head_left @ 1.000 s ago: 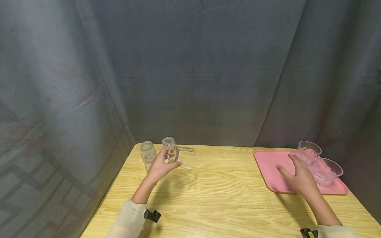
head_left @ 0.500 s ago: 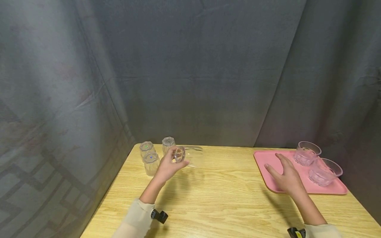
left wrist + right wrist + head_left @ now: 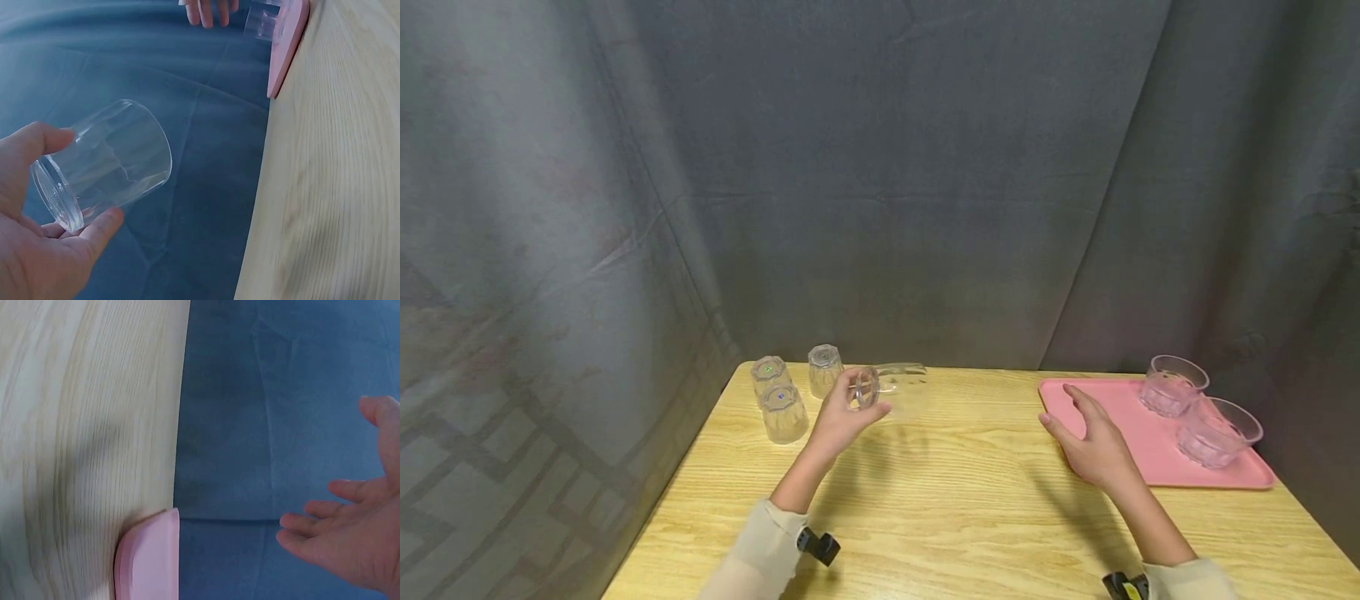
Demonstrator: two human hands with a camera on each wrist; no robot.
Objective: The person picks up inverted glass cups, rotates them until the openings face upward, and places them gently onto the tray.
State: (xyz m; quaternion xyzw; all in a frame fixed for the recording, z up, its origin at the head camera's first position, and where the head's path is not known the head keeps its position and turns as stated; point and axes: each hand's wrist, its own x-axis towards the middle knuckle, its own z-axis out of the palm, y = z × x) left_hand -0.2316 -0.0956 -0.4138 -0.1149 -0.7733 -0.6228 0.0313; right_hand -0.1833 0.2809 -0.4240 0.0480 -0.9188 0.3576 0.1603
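Note:
My left hand [image 3: 842,421] grips a clear drinking glass [image 3: 119,156] near its base, thumb on one side and fingers on the other. The glass is tipped on its side above the table, its mouth pointing right in the head view. My right hand [image 3: 1093,442] holds nothing; its fingers and thumb are spread above the left edge of the pink tray [image 3: 1135,462]. On that tray stand two clear glass bowls, one farther back [image 3: 1172,387] and one nearer [image 3: 1216,437], mouths up.
Left of the held glass, upside-down faceted glasses stand on the wooden table [image 3: 955,517]: one at the back [image 3: 825,371], one at the far left [image 3: 770,379], one nearer [image 3: 785,417]. A grey curtain [image 3: 887,183] hangs behind the table.
My left hand has carried the tipped glass to the right, away from the upside-down glasses. My right hand has moved left from beside the bowls to the tray's left edge.

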